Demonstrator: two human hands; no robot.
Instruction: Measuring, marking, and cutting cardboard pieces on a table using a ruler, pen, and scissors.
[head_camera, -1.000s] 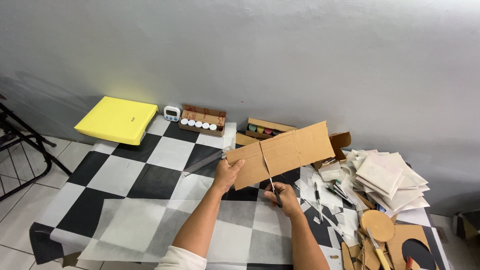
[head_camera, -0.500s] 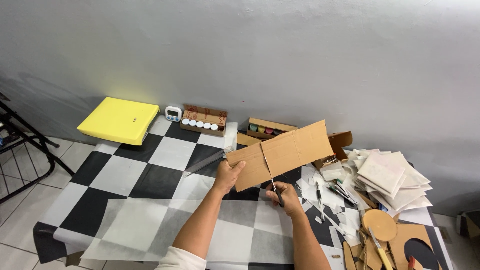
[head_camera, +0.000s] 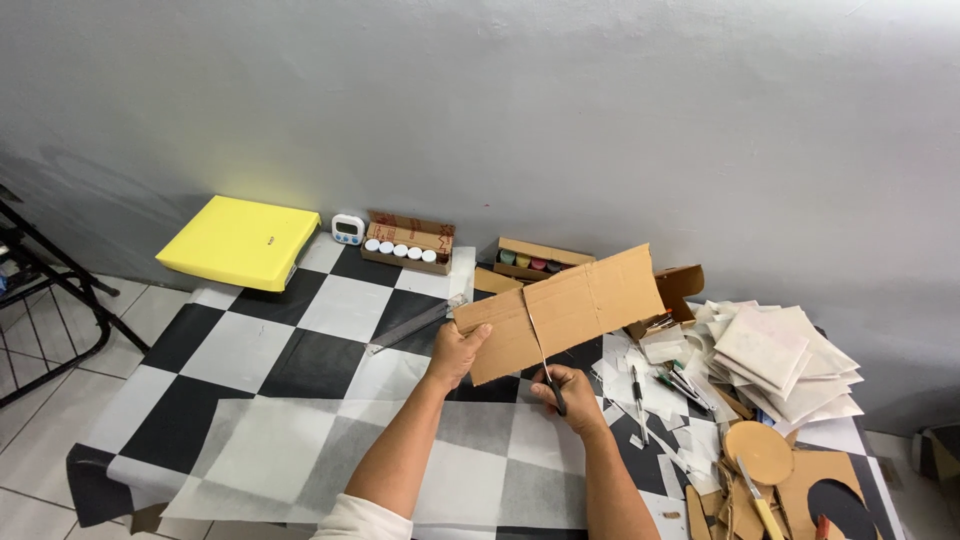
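A flat brown cardboard sheet (head_camera: 590, 305) is held up over the black-and-white checkered table (head_camera: 250, 345). My left hand (head_camera: 458, 350) grips the sheet's lower left edge. My right hand (head_camera: 566, 391) holds black-handled scissors (head_camera: 548, 375) under the sheet, their blades running up a cut line in the cardboard left of its middle. The part of the sheet left of the cut is a narrow strip.
A yellow box (head_camera: 240, 240), a small white timer (head_camera: 348, 229) and two cardboard trays of paint pots (head_camera: 405, 245) (head_camera: 535, 258) stand at the back. A clear ruler (head_camera: 420, 322) lies near my left hand. White paper stacks (head_camera: 775, 355), pens, cardboard scraps and a cardboard disc (head_camera: 758, 452) crowd the right.
The cardboard sheet has tilted a little, its right end rising. The scissors have worked slightly further up the cut. Both hands stay in nearly the same place.
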